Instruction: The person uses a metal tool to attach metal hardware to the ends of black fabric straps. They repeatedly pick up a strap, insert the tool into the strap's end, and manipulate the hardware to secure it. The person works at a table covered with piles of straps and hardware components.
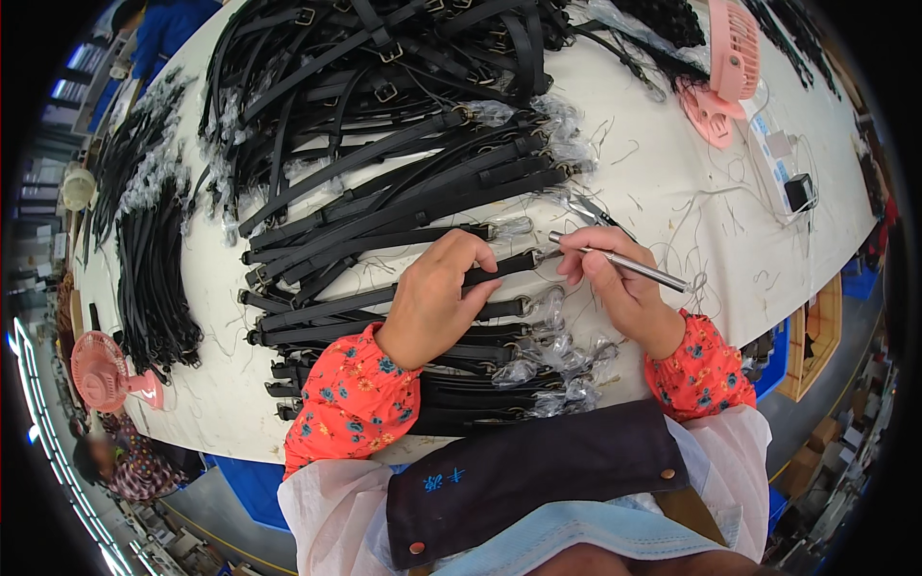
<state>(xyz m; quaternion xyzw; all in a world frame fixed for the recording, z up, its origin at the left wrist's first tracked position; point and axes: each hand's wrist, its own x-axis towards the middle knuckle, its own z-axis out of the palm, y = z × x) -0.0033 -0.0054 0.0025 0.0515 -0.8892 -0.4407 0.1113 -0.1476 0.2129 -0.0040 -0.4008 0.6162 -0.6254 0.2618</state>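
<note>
My left hand [437, 298] is closed over a black strap [514, 266], its thumb and forefinger curled about it a little short of the right end. That end carries a small metal fitting and points toward my right hand [615, 278]. A slim silver pen-shaped tool [639, 270] is gripped in my right fingers, its tip just above the strap's end. Whether the right fingertips also touch the strap I cannot tell. More black straps [413, 192] with metal buckles lie side by side around my left hand, many with clear plastic wrap [567, 144] on their ends.
A large heap of buckled straps [384, 58] covers the far side, with another bundle [154, 269] at left. Beyond my right hand lies a partly hidden metal tool [581, 208]. Pink fans [735, 53] stand at both sides. A power strip [768, 158] with cables lies right. Loose threads litter the white tabletop.
</note>
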